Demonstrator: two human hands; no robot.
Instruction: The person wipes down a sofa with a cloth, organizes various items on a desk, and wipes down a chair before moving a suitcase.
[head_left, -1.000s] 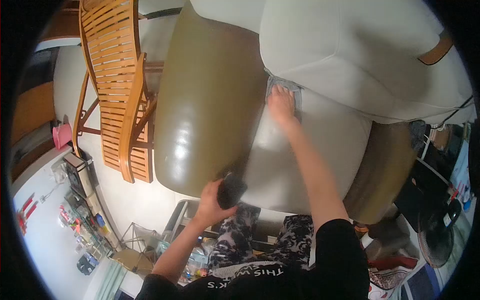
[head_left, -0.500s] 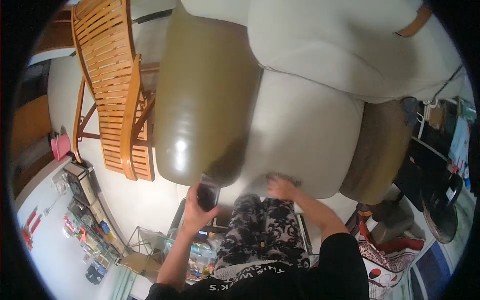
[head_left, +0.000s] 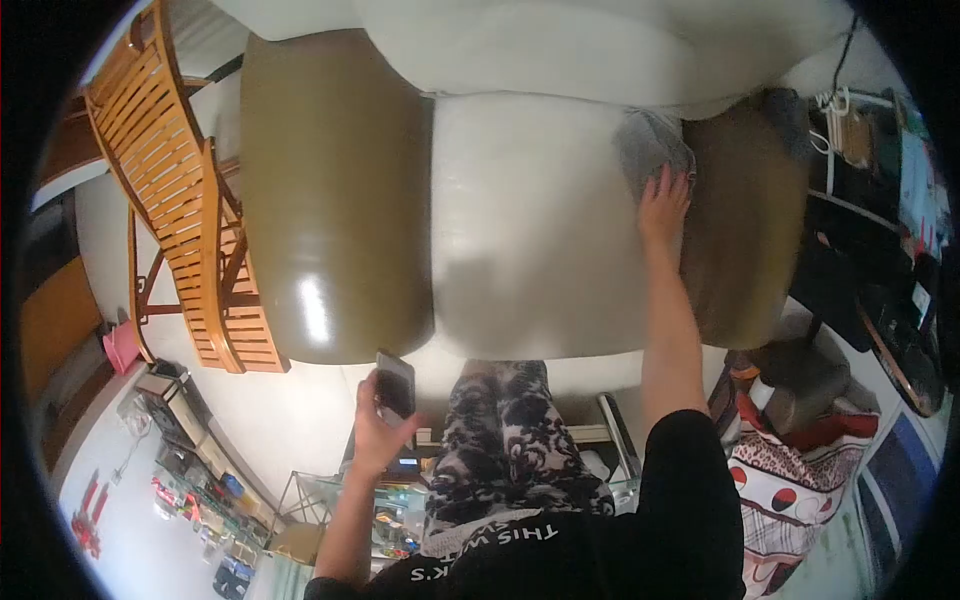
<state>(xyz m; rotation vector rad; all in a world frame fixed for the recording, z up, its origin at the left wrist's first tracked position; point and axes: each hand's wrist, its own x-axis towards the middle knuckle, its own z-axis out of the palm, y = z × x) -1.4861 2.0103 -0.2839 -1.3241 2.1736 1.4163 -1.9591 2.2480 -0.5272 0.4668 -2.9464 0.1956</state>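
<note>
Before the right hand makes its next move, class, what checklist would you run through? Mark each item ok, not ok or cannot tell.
1. Right hand on the grey cloth: ok, it rests on the cloth's near part.
2. Cloth on the pale seat cushion: ok, at the back, near the right armrest.
3. Left hand free: not ok, it holds a dark object.
4. Dark object clear of the left armrest: cannot tell, they meet in this view.
5. Cushion dry: cannot tell from this picture.
</note>
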